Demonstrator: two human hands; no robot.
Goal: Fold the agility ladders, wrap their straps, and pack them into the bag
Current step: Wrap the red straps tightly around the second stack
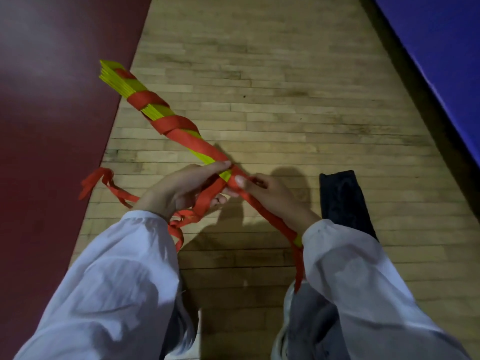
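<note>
A folded agility ladder (pixel 135 87), a stack of yellow rungs, slants from upper left toward my lap above the wooden floor. A red strap (pixel 168 124) spirals round it in several turns. My left hand (pixel 179 189) holds the bundle near its middle, fingers stretched along the rungs and curled round the strap. My right hand (pixel 270 194) grips the bundle just beside it, thumb pressing the red strap down. Loose red strap (pixel 104 181) trails on the floor to the left and below my left wrist. A black bag (pixel 342 201) lies flat on the floor to the right.
A dark red mat (pixel 52 126) covers the floor at the left. A blue mat (pixel 441 61) runs along the upper right. Wooden floor (pixel 272 87) lies between them. My knees show at the bottom edge.
</note>
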